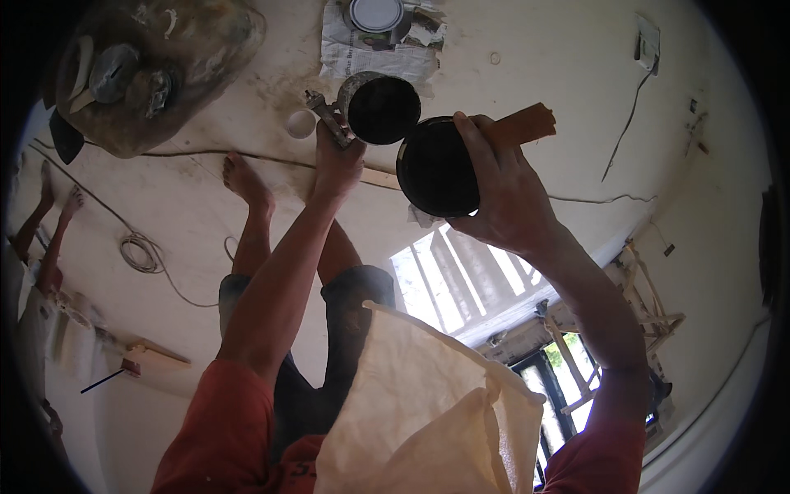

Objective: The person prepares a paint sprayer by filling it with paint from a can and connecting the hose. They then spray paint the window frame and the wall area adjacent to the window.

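My left hand [339, 160] is closed around a metal spray gun [327, 115] with an open-topped cup [383, 109], dark inside, attached at its side. My right hand [506, 193] grips a round container [432, 165], black inside, tilted with its rim touching or very near the cup. A brown flat piece [531, 125], wood or card, sticks out beside my right fingers. A small white round item [300, 124] lies left of the gun. Beyond, a pale lid [375, 12] rests on newspaper [346, 58]. Whether liquid is flowing between the containers I cannot tell.
A dirty sack [206, 58] with tools lies top left. Cables [140, 247] cross the floor. Another person's feet [66, 198] show at left, near a wooden board [160, 354]. Wooden frames [662, 317] and a bright window stand lower right. Tan cloth [420, 395] hangs below my hands.
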Demonstrator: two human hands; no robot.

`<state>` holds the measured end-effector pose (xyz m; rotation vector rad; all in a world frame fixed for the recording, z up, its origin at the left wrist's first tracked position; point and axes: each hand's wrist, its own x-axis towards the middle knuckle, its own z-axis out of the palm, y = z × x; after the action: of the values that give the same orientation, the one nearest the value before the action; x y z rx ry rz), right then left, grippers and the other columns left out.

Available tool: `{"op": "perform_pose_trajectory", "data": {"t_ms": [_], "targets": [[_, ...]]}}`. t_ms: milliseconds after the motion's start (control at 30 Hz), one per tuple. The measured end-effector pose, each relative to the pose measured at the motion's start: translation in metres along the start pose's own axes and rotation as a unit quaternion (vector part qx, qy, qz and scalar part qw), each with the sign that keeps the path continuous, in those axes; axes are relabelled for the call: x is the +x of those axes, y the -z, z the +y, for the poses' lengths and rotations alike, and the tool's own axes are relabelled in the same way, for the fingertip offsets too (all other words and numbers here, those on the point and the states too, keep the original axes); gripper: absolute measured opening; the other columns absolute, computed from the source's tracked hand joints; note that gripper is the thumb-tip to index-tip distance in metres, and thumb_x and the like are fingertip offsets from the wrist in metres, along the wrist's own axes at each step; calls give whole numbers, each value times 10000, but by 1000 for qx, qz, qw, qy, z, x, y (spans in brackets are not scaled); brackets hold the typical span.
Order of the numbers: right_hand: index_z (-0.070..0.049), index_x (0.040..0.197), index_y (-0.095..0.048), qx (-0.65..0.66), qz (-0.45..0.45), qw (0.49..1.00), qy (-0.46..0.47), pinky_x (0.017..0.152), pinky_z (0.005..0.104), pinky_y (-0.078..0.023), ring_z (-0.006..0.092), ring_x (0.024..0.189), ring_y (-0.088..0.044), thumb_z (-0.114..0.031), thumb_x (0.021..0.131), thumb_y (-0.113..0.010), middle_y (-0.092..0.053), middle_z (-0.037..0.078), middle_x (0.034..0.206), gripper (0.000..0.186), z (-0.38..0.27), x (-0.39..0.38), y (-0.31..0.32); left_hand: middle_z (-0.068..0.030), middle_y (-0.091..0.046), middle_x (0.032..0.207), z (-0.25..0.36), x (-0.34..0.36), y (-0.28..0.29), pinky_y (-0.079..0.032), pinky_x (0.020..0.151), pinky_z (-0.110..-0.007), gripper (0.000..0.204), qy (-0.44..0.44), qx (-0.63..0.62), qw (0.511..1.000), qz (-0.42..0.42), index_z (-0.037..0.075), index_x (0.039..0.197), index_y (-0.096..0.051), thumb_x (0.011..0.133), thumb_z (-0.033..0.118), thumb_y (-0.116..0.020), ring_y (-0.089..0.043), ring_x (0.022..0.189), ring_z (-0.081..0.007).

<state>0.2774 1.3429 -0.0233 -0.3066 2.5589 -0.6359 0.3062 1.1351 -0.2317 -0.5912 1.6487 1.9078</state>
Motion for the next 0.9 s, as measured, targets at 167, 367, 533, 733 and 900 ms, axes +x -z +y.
{"op": "perform_pose_trajectory", "data": {"t_ms": [167,367,533,733,900], "targets": [[44,1456,-240,77,121,989,38,859,526,-517,485,1109,-518,-274,681,-844,-407,292,1312,1033,54,15,-90,-43,-571,988,13,12,18,-450,738,-247,377,47,-32,997,54,17,1155,-500,812,44,-654,-528,830,-87],[-4,1495,-180,70,222,972,-42,955,531,-474,483,1213,-456,-312,646,-884,-368,288,1375,1145,124,60,-213,-31,-648,954,4,21,52,-455,777,-244,224,36,-20,994,103,-7,1056,-631,834,-10,-599,-592,870,-97],[27,1474,-196,28,289,948,-128,932,567,-463,505,1200,-435,-307,648,-862,-377,322,1322,1113,160,107,-279,-90,-625,1111,0,11,73,-459,864,-282,357,7,46,991,123,-12,1209,-525,858,-17,-591,-589,985,-127],[-10,1515,-104,63,324,917,-225,1047,517,-384,495,1280,-372,-333,630,-881,-353,323,1412,1221,171,125,-298,-119,-623,1160,-7,-5,82,-444,945,-331,359,42,50,993,95,-10,1231,-492,876,-35,-536,-583,1107,-167],[-98,1553,-46,94,216,936,-260,1055,501,-386,509,1318,-357,-346,699,-836,-202,374,1476,1190,136,115,-271,-121,-626,1160,17,-12,75,-440,955,-312,394,64,39,996,49,-11,1272,-477,891,-1,-574,-576,1133,-174]]}}
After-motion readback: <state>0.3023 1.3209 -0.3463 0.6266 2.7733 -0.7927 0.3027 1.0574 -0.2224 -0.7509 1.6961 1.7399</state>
